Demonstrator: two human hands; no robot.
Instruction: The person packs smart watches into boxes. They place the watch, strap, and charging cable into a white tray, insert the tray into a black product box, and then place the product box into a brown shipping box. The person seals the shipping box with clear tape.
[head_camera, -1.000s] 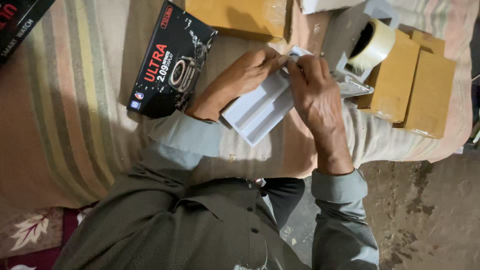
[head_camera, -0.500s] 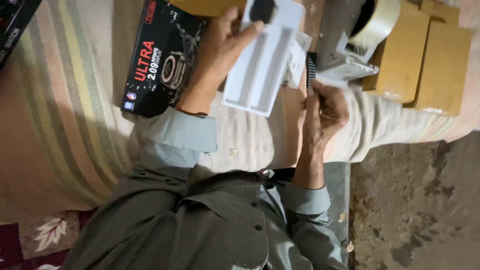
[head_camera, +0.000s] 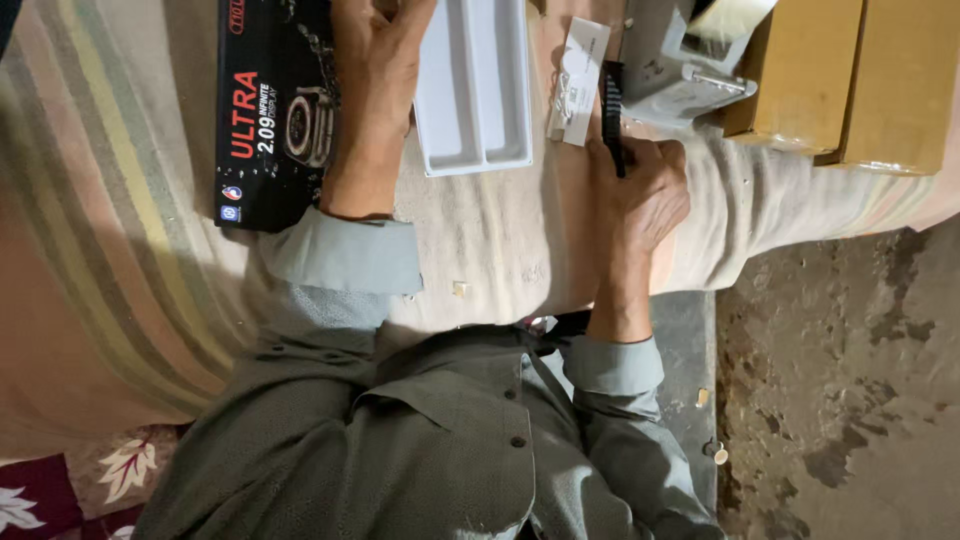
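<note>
I see the left hand (head_camera: 375, 95) gripping the white plastic tray (head_camera: 473, 85) by its edge. The right hand (head_camera: 640, 190) is closed around a black strap (head_camera: 612, 115), which sticks out past the fingers.

Printed box (head_camera: 270, 110) lay at upper left of the frame on the striped cloth (head_camera: 100, 230). Left hand (head_camera: 375, 90) rested over its right edge, touching the tray (head_camera: 475, 85) just right of it at top centre. Small card (head_camera: 580, 80) lay right of the tray, the strap (head_camera: 612, 115) beside it, its lower end in the right hand (head_camera: 640, 190) at centre right. Tape dispenser (head_camera: 680, 70) sat above that hand; cardboard boxes (head_camera: 860, 80) at upper right. Bare floor (head_camera: 850, 380) at lower right.
</note>
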